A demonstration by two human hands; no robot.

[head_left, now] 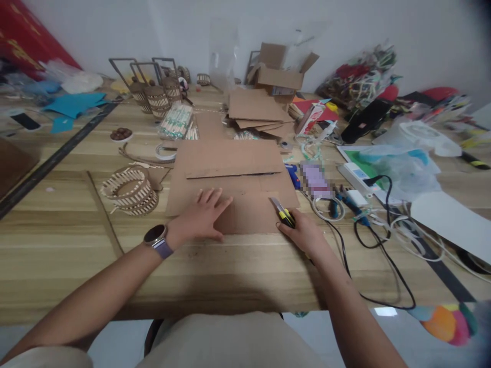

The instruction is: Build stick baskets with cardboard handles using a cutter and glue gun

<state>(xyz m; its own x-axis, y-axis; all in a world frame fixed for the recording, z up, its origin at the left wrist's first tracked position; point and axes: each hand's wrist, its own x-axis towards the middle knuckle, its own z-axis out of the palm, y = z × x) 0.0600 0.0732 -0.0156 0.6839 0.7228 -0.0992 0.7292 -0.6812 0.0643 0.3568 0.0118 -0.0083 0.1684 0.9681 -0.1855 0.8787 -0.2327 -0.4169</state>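
The head view is showing a big sheet of cardboard (226, 153) that is lying flat on the wooden tabletop (215, 281), right in front of the person. The sheet is looking light brown and smooth, with mostly straight edges. A long, thin strip (230, 172) is running across its middle, and a dark line is showing along the strip's near edge. I am not able to tell if this strip is lying loose or is joined on.

The left hand (202, 217) is reaching over the near left part of the sheet. Its fingers are lying spread wide and are gripping nothing. A round, dark watch (155, 235) with a purple strap is sitting on that wrist. The right hand (304, 232) is holding a yellow and black knife (286, 216) at the near right corner. Its fingers are curling around the handle. The blade is sticking out over the cardboard and pointing away from the person, but I am not able to see if the tip is touching.

To the left of the sheet, a round basket (132, 197) made of little sticks is standing. On the right, a blue glue gun (293, 177) is lying just beside the cardboard, with a phone (316, 180) next to it. Behind the sheet, more flat cardboard pieces (255, 106) are lying in a pile.
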